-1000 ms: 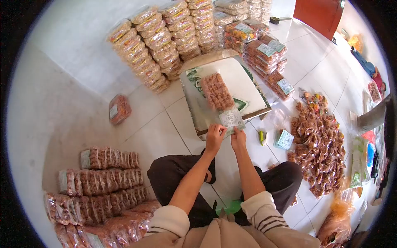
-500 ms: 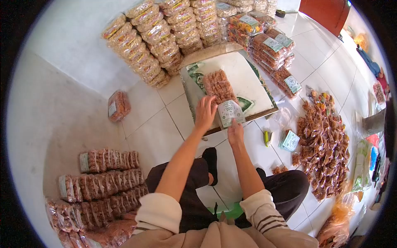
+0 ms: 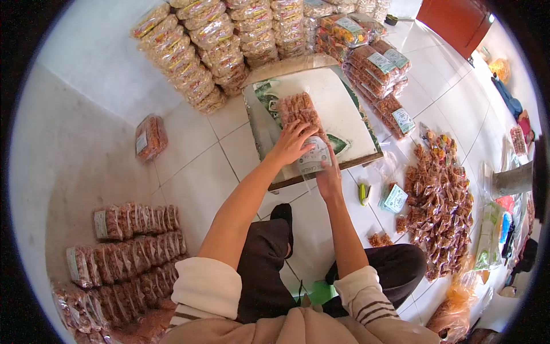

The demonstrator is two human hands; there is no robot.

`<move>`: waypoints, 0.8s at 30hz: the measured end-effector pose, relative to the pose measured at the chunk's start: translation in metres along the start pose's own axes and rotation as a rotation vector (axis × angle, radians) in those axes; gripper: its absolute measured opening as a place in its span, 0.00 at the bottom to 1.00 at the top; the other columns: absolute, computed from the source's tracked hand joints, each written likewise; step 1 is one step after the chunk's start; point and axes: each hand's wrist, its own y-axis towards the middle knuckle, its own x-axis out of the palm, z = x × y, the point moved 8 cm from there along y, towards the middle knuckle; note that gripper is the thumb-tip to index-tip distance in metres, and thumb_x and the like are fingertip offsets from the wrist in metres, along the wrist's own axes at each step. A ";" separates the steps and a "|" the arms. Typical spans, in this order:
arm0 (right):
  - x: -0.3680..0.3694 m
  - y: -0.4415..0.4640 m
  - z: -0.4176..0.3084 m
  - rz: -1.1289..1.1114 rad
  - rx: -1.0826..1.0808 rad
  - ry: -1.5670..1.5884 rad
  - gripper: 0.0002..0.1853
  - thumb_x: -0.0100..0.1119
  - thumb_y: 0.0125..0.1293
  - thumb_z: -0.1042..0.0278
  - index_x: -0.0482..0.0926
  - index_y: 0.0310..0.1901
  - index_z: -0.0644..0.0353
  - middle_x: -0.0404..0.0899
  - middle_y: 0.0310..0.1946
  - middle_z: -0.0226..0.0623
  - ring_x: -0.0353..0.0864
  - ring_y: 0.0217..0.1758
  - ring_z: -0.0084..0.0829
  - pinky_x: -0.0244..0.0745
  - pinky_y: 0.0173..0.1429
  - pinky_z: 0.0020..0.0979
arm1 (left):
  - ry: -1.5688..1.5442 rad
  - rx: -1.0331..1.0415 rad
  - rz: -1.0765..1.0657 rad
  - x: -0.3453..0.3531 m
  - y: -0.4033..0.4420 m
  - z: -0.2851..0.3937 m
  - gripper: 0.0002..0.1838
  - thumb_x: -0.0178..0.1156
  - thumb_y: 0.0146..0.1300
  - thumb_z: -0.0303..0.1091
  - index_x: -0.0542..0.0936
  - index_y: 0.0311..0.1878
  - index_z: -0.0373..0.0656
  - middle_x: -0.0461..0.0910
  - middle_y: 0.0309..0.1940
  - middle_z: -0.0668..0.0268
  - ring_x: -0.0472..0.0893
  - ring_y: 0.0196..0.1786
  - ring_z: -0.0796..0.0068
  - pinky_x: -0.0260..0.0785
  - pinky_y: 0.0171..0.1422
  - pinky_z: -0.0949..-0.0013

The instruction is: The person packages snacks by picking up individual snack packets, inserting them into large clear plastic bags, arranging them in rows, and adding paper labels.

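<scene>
A clear plastic bag of brown crunchy snacks (image 3: 299, 108) lies on a low white-topped table (image 3: 344, 109) with green patterned corners. A pale printed label (image 3: 315, 155) is at the bag's near end, where the plastic reaches the table's front edge. My left hand (image 3: 295, 143) lies over the bag beside the label, fingers stretched out and spread. My right hand (image 3: 328, 178) is closed on the near right side of the bag, by the label's edge. Its fingertips are slightly blurred and partly covered by plastic.
Packed snack bags (image 3: 375, 66) are stacked behind the table, beside tall columns of pale snack packs (image 3: 200, 34). Small brown packets (image 3: 438, 200) are heaped at right, near a stack of labels (image 3: 394, 198) and a green cutter-like tool (image 3: 364, 194). Filled bags (image 3: 129, 252) line the left floor.
My left hand has moved onto the bag and label, its fingers now spread. My right hand has shifted from the label's near edge to its right side. The label now curves over the bag.
</scene>
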 end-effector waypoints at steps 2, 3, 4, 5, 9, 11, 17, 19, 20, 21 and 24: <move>0.008 0.001 0.001 -0.034 0.012 -0.017 0.28 0.41 0.56 0.84 0.58 0.61 0.58 0.59 0.59 0.40 0.63 0.59 0.35 0.62 0.60 0.35 | 0.019 -0.003 -0.009 -0.004 0.002 0.001 0.26 0.56 0.57 0.44 0.66 0.60 0.56 0.61 0.59 0.60 0.56 0.64 0.54 0.49 0.66 0.52; 0.009 0.005 0.002 -0.069 -0.019 -0.076 0.28 0.41 0.57 0.81 0.56 0.62 0.57 0.60 0.59 0.40 0.62 0.60 0.36 0.60 0.61 0.38 | 0.022 0.005 -0.029 -0.005 0.002 0.002 0.26 0.56 0.57 0.44 0.66 0.60 0.56 0.62 0.59 0.60 0.56 0.63 0.55 0.50 0.66 0.52; 0.010 0.007 0.003 -0.103 -0.049 -0.134 0.28 0.42 0.58 0.79 0.55 0.62 0.56 0.61 0.58 0.40 0.61 0.61 0.37 0.57 0.63 0.40 | 0.023 0.012 -0.052 -0.005 0.000 0.003 0.26 0.56 0.57 0.45 0.66 0.59 0.55 0.62 0.59 0.60 0.57 0.63 0.55 0.51 0.66 0.53; 0.006 0.011 0.004 -0.104 -0.045 -0.131 0.28 0.42 0.58 0.79 0.55 0.62 0.56 0.61 0.58 0.40 0.61 0.61 0.37 0.57 0.63 0.40 | 0.026 0.009 -0.054 -0.006 -0.001 0.003 0.26 0.56 0.57 0.45 0.66 0.59 0.55 0.62 0.59 0.60 0.57 0.63 0.55 0.51 0.66 0.53; 0.003 0.012 0.012 -0.047 0.154 0.133 0.32 0.41 0.53 0.85 0.54 0.62 0.56 0.60 0.58 0.42 0.63 0.59 0.39 0.62 0.60 0.41 | 0.019 0.017 -0.011 -0.009 -0.003 0.005 0.25 0.55 0.57 0.45 0.66 0.59 0.56 0.62 0.59 0.62 0.58 0.63 0.56 0.51 0.66 0.54; 0.014 0.008 0.004 -0.102 0.141 0.200 0.32 0.42 0.52 0.84 0.54 0.62 0.55 0.60 0.57 0.42 0.63 0.58 0.40 0.62 0.60 0.42 | 0.014 0.027 0.003 -0.010 0.000 0.005 0.25 0.55 0.58 0.45 0.67 0.59 0.56 0.62 0.59 0.62 0.58 0.63 0.56 0.51 0.66 0.55; 0.028 0.019 0.004 -0.234 0.198 0.182 0.33 0.44 0.50 0.83 0.56 0.62 0.54 0.62 0.57 0.40 0.63 0.59 0.40 0.59 0.61 0.43 | -0.105 0.018 0.027 -0.013 0.001 0.000 0.25 0.56 0.57 0.43 0.67 0.59 0.56 0.64 0.58 0.62 0.58 0.63 0.58 0.53 0.66 0.56; 0.036 0.017 -0.008 -0.208 0.160 0.047 0.30 0.47 0.52 0.80 0.60 0.60 0.57 0.64 0.56 0.39 0.63 0.59 0.38 0.60 0.60 0.42 | 0.004 0.028 0.001 -0.010 -0.001 0.004 0.25 0.57 0.56 0.43 0.68 0.59 0.58 0.63 0.58 0.61 0.58 0.62 0.57 0.54 0.65 0.55; 0.038 0.015 -0.009 -0.209 0.159 0.045 0.30 0.47 0.52 0.80 0.60 0.60 0.57 0.64 0.56 0.39 0.63 0.59 0.38 0.60 0.60 0.42 | 0.003 0.029 0.003 -0.010 -0.001 0.006 0.25 0.57 0.56 0.43 0.68 0.59 0.58 0.63 0.58 0.61 0.58 0.62 0.57 0.54 0.65 0.55; 0.031 0.013 -0.014 -0.162 0.063 -0.001 0.25 0.49 0.56 0.76 0.62 0.58 0.58 0.65 0.54 0.38 0.65 0.57 0.35 0.62 0.57 0.39 | 0.039 0.044 0.009 -0.010 -0.002 0.008 0.25 0.57 0.56 0.44 0.68 0.58 0.59 0.62 0.59 0.61 0.58 0.62 0.57 0.53 0.65 0.54; -0.010 -0.004 -0.001 0.041 0.000 -0.154 0.17 0.51 0.61 0.68 0.67 0.52 0.60 0.70 0.47 0.35 0.69 0.50 0.30 0.66 0.50 0.34 | 0.071 0.051 0.011 -0.007 -0.002 0.010 0.25 0.57 0.56 0.45 0.67 0.59 0.60 0.60 0.60 0.61 0.58 0.62 0.55 0.52 0.65 0.53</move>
